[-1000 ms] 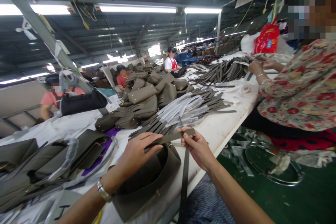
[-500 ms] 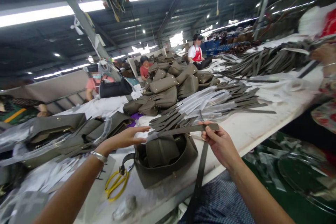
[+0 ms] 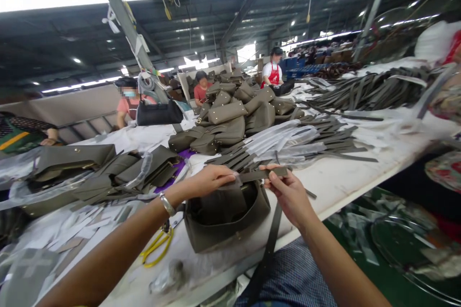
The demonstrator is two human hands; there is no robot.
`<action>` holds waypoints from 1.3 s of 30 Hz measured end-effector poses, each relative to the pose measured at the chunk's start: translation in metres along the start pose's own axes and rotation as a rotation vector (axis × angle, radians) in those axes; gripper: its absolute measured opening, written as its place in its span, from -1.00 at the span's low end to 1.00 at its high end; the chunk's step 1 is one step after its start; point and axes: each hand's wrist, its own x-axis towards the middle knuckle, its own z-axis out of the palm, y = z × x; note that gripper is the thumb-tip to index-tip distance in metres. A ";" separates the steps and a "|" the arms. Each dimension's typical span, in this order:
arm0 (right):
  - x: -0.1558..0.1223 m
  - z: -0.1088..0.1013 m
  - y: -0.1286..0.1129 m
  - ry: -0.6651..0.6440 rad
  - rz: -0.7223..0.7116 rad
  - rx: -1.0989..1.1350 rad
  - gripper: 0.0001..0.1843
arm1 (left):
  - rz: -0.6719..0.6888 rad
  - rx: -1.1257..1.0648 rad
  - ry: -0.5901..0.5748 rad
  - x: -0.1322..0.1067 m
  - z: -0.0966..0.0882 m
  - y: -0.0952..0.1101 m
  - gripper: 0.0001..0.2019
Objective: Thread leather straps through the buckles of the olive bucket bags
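Note:
An olive-grey bag strap [image 3: 253, 176] is stretched between my hands, above an open handbag [image 3: 219, 237] of the same colour. My right hand [image 3: 288, 194] is closed on the strap near its end, thumb on top. At the strap's other side, the fingers of my left hand [image 3: 212, 180] pinch a clear plastic sleeve [image 3: 233, 183] wrapped round it. A long tail of strap [image 3: 272, 237] hangs below my right hand over the table edge. Yellow-handled scissors [image 3: 158, 248] lie left of the bag, partly behind my left forearm.
Wrapped straps [image 3: 284, 141] lie in a heap beyond the bag, with piled handbags [image 3: 226, 112] behind. More bags [image 3: 75, 158] and paper scraps [image 3: 90, 225] are at left. A crumpled plastic lump [image 3: 169, 276] sits near the front edge. Several co-workers are around the table.
My left hand has moved right and gone from open to pinching the plastic sleeve. My right hand, still holding the strap, has shifted slightly left.

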 end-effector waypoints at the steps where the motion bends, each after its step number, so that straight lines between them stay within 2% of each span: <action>1: 0.000 0.006 0.003 -0.021 0.007 -0.011 -0.72 | 0.012 -0.001 -0.011 0.005 0.002 0.011 -0.57; 4: 0.001 0.018 0.005 -0.091 -0.001 -0.068 -0.71 | 0.000 -0.047 -0.019 0.018 0.005 0.036 -0.54; 6: 0.004 0.018 0.002 -0.128 -0.034 -0.128 -0.71 | -0.031 -0.068 0.001 0.023 0.005 0.043 -0.53; 8: 0.009 0.012 -0.002 -0.121 -0.111 -0.216 -0.70 | -0.059 -0.041 0.033 0.027 0.003 0.044 -0.53; 10: 0.016 0.000 -0.002 -0.054 -0.221 -0.374 -0.68 | -0.074 0.002 0.049 0.029 0.001 0.043 -0.55; 13: 0.028 -0.018 0.005 -0.029 -0.311 -0.642 -0.67 | -0.115 -0.027 -0.006 0.031 -0.001 0.040 -0.59; 17: 0.038 -0.027 0.018 -0.220 -0.275 -0.704 -0.66 | -0.150 -0.092 -0.053 0.035 0.002 0.041 -0.67; 22: 0.037 -0.025 0.013 -0.507 -0.283 -0.689 -0.65 | -0.196 -0.072 -0.039 0.035 0.003 0.040 -0.69; 25: 0.035 -0.025 0.007 -0.572 -0.319 -0.669 -0.67 | -0.235 -0.038 -0.020 0.035 0.002 0.040 -0.63; 30: 0.033 -0.026 0.011 -0.501 -0.311 -0.654 -0.75 | -0.336 -0.040 -0.055 0.033 0.000 0.051 -0.62; 36: 0.020 -0.017 0.027 -0.164 -0.382 -0.713 -0.82 | -0.347 -0.017 -0.109 0.029 0.000 0.051 -0.61; 39: 0.009 -0.006 0.035 -0.035 -0.453 -0.771 -0.80 | -0.312 0.124 -0.100 0.029 0.000 0.049 -0.59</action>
